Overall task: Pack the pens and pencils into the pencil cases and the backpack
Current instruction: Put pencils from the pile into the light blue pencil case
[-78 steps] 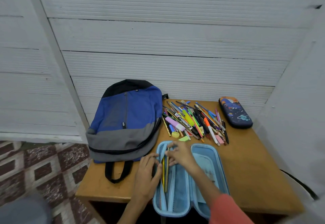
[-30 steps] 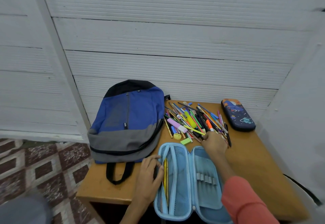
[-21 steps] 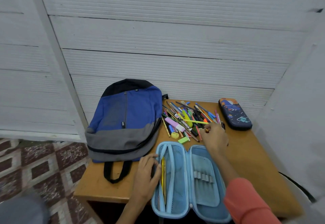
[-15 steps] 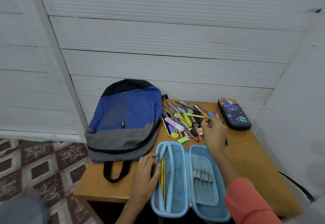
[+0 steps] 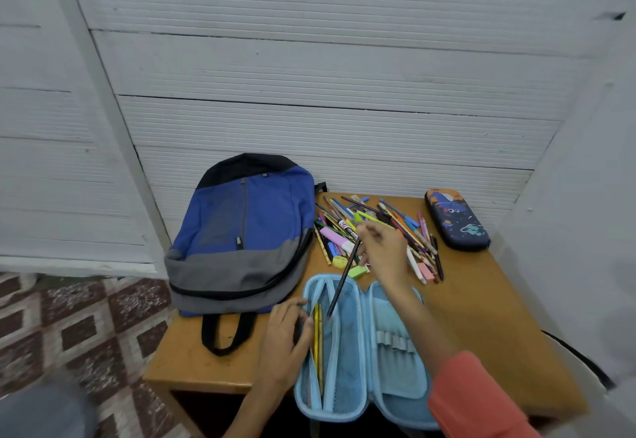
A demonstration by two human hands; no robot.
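**A:** Head view: where's the pencil?

**B:** Mid-frame. The right hand (image 5: pixel 382 252) pinches the dark pencil (image 5: pixel 342 279) by its top end. Its tip slants down into the open light blue pencil case (image 5: pixel 392 379), lower centre.

**A:** And the left hand (image 5: pixel 282 344)?

**B:** Its fingers curl on the case's left rim. Best to steady it and slide the pencil tip-first beside the yellow pencils (image 5: pixel 316 338).

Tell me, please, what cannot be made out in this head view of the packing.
Dark pencil: top end hidden in the right hand, both motion-blurred.
Left hand: pinching or just resting on the light-blue pencil case edge, unclear.
Backpack and dark printed case: closed, contents hidden.
Pen pile: partly behind the right hand, too tangled to count.
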